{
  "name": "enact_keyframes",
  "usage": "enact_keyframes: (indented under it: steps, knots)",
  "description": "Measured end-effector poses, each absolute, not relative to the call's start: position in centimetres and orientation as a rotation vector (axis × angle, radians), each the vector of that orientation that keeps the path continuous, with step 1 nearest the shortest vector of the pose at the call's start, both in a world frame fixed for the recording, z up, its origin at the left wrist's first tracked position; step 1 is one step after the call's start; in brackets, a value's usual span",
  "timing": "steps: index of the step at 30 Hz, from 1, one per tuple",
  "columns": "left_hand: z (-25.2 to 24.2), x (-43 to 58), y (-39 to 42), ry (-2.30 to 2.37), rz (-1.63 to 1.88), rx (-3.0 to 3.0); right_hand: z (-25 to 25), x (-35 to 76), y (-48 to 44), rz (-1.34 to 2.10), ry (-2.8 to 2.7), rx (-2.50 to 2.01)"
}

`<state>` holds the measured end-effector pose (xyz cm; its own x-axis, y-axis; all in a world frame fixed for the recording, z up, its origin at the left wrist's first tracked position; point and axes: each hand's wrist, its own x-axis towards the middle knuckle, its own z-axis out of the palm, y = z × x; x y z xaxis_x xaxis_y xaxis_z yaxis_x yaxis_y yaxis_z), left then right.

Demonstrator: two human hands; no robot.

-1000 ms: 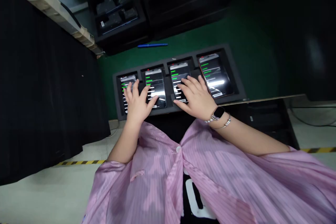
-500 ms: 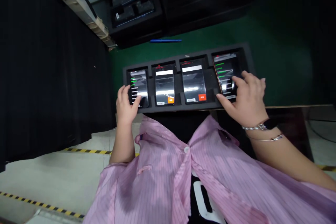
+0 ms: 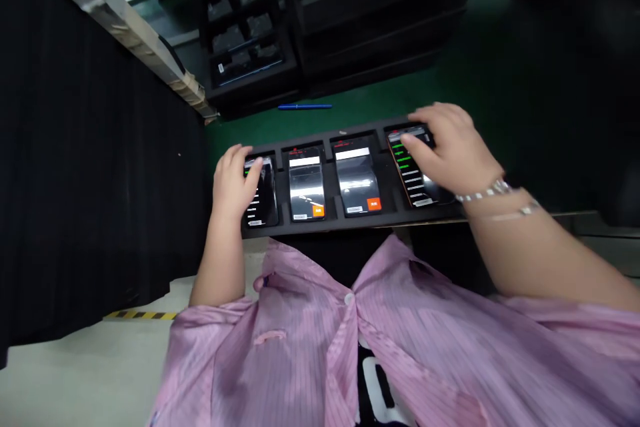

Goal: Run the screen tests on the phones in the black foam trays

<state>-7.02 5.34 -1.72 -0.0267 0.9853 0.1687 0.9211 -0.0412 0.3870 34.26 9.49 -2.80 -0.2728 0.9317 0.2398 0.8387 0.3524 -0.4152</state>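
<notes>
A dark foam tray (image 3: 330, 170) holds several smartphones in a row of recesses. My left hand (image 3: 234, 183) rests over the upper left side of the leftmost phone (image 3: 264, 203), thumb above its screen and fingers near its top edge. At the other end, my right hand (image 3: 450, 150) covers part of the rightmost phone (image 3: 413, 177), its thumb over the upper screen and its fingers beyond the top edge. Both these phones show lists of green and white lines. Between them lie a phone with an orange button (image 3: 307, 183) and a phone with a red-orange button (image 3: 357, 177). Neither hand grips anything.
A blue pen (image 3: 305, 107) lies on the green tabletop (image 3: 350, 97) behind the tray. Farther back stands a black tray (image 3: 245, 73) with dark items in its recesses. A pale post (image 3: 140, 40) and a black curtain (image 3: 100, 180) border the left side.
Both hands have slid from the lower parts of the end phones up toward their top edges. The view has shifted, so the tray sits slightly lower.
</notes>
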Motion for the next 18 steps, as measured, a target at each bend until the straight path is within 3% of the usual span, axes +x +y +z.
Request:
enact_keyframes:
  steps: [4, 8, 12, 18]
  knots:
    - [-2.3, -6.8, 12.8, 2.063, 0.365, 2.055, -2.6, 32.0, 17.6, 0.468, -2.317, -1.851]
    - [-4.7, -7.1, 14.7, 2.163, 0.169, 2.061, -5.1, 31.5, 20.3, 0.469, -2.308, -2.076]
    - [-4.9, -5.9, 14.5, 2.142, 0.212, 2.114, -5.8, 30.8, 20.0, 0.407, -2.285, -2.083]
    - [-4.3, 2.1, 15.9, 1.956, 0.285, 2.269, -4.8, 23.7, 19.9, 0.432, -2.317, -1.747]
